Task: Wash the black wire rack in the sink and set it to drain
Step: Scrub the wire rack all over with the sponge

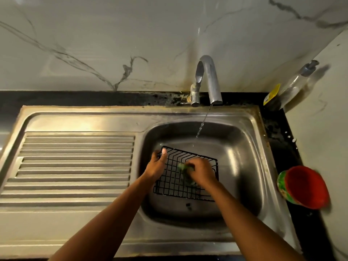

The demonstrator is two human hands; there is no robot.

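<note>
Your black wire rack (185, 176) sits inside the sink (243, 147), tilted, with its far edge raised toward the back wall of the basin and its near edge down by the basin floor. Your left hand (156, 164) grips the rack's far left corner, the thumb laid over the top wire and the fingers curled under it. Your right hand (202, 171) is closed around a green scrubber (185, 169), pressing it onto the wires near the middle of the rack; the fingers are bent tight over the pad, so only part of it shows.

The tap (209, 80) stands at the back edge of the sink and is running. A thin stream of water (201, 125) falls into the basin just beyond the rack's far edge, not onto the rack itself.

The ribbed drainboard (75, 166) takes up the left part of the steel unit and is well apart from the rack. On the counter at the right edge of the sink a red cup (305, 187) with a green patterned outside lies tipped toward you. In the counter's far right corner a clear pump bottle (293, 85) leans against the wall.
</note>
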